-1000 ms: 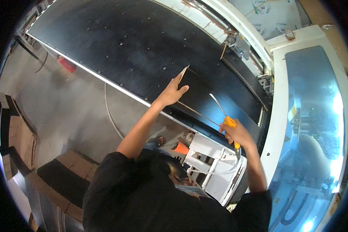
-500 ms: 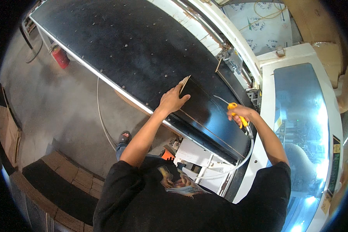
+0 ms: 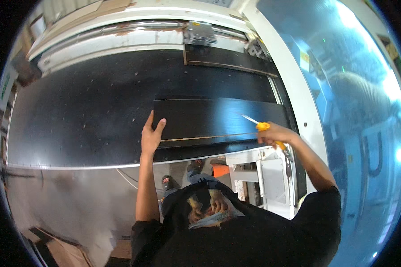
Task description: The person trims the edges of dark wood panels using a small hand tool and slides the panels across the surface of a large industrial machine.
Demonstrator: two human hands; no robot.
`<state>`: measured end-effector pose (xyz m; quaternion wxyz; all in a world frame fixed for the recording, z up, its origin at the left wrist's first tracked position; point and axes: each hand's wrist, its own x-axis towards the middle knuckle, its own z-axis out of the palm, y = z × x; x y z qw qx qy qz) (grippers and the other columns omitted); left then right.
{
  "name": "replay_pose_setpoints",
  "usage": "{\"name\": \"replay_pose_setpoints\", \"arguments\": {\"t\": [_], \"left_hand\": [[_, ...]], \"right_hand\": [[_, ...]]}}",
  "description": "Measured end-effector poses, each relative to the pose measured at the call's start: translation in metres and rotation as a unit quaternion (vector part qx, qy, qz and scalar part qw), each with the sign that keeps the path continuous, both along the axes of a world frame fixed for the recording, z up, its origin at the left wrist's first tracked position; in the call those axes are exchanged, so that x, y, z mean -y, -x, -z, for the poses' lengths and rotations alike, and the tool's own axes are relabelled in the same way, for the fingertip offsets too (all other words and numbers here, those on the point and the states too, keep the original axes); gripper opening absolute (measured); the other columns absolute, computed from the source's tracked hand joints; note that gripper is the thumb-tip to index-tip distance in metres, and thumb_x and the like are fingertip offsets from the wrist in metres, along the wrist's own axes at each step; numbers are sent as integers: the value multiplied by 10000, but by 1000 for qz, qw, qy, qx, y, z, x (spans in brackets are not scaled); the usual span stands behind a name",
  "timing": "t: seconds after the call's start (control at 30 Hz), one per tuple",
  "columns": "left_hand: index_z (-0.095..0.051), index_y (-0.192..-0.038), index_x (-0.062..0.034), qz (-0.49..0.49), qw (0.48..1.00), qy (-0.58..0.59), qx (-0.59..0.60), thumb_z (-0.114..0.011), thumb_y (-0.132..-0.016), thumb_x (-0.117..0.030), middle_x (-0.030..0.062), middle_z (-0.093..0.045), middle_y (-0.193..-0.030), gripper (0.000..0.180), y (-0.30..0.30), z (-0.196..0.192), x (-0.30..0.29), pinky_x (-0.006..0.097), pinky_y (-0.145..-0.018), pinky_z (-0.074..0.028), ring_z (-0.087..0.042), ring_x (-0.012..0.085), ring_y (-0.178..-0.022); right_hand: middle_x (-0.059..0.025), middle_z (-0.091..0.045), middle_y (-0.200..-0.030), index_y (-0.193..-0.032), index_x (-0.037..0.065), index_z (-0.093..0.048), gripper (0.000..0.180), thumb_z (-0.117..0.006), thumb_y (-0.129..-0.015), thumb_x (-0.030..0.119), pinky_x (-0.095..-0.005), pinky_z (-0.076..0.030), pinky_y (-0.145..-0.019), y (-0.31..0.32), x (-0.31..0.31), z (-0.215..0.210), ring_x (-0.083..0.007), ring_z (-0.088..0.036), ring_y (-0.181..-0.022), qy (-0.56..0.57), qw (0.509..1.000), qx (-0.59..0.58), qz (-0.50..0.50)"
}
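A long dark board (image 3: 196, 116) with a pale, raw-looking near edge lies on the black machine table (image 3: 75, 111). At its left end, my left hand (image 3: 152, 135) grips the corner, thumb over the top face and fingers along the end. My right hand (image 3: 275, 134) is closed around a yellow air blow gun (image 3: 263, 127) above the board's right part. The gun's thin metal nozzle points left over the board's surface, and its lower end shows below my fist. Part of the handle is hidden by my fingers.
A second dark board (image 3: 227, 58) lies farther back, by a metal carriage (image 3: 199, 33) on a rail. To the right stands a white machine housing with a blue-tinted clear cover (image 3: 343, 98). An orange object (image 3: 220, 171) is below the table's front edge.
My view has turned, so the table now runs across the picture. My left hand stays at the board's left end; my right hand still holds the air blow gun over the board.
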<state>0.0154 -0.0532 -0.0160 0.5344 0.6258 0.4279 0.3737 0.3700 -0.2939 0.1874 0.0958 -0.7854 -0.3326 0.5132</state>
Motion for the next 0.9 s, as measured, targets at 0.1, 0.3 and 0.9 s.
{"name": "replay_pose_setpoints", "arguments": {"t": [0.1,0.3,0.9], "left_hand": [[-478,-1477,81,37,997,48,42,-685,-1000,-304,228,-650,-1342,646,-20,-12,-3,335,-1074,-443,-617,245,-1229],[-421,-1511,94,62,996,54,-36,-663,-1001,-403,261,-548,-1455,752,-49,-23,12,370,-1155,-356,-522,324,-1347],[-584,-1416,-52,409,798,-318,-307,-617,-1003,-403,212,-629,-1381,543,-363,-94,29,451,-1090,-453,-600,369,-1278]], "right_hand": [[-4,-557,-617,-883,50,-679,339,-662,-952,381,-284,-468,-471,46,0,9,-114,-551,-507,24,997,17,-65],[3,-560,-627,-936,54,-658,269,-656,-962,322,-279,-454,-460,-41,71,43,-101,-525,-484,-108,978,60,170],[-114,-677,-778,-972,36,-719,347,-685,-923,377,-377,-536,-672,-74,174,104,-240,-666,-723,-146,950,-37,272]]}}
